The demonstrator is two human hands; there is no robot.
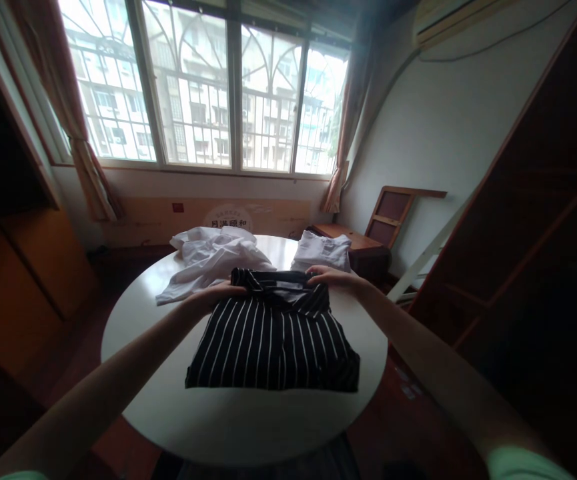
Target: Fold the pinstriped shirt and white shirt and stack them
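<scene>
Resting at the far edge of a striped shirt (273,343), both hands lie on its collar end. The left hand (217,294) sits at the collar's left corner, fingers curled over the cloth; whether they pinch it or only press on it cannot be told from this angle. The right hand (327,275) is at the collar's right corner, fingers laid flat and a little bent on the fabric, and here too a true grip cannot be made out. The shirt is black with thin white stripes, folded into a rough rectangle, and lies in the middle of the round white desk (208,413), its near edge well inside the desk's rim. Beyond the left hand, a loose white shirt (203,260) lies crumpled on the far left part of the desk, touching or just beside the striped one. Beyond the right hand, a folded white garment (321,252) sits near the desk's far right edge. A wide window (208,87) fills the wall behind.
</scene>
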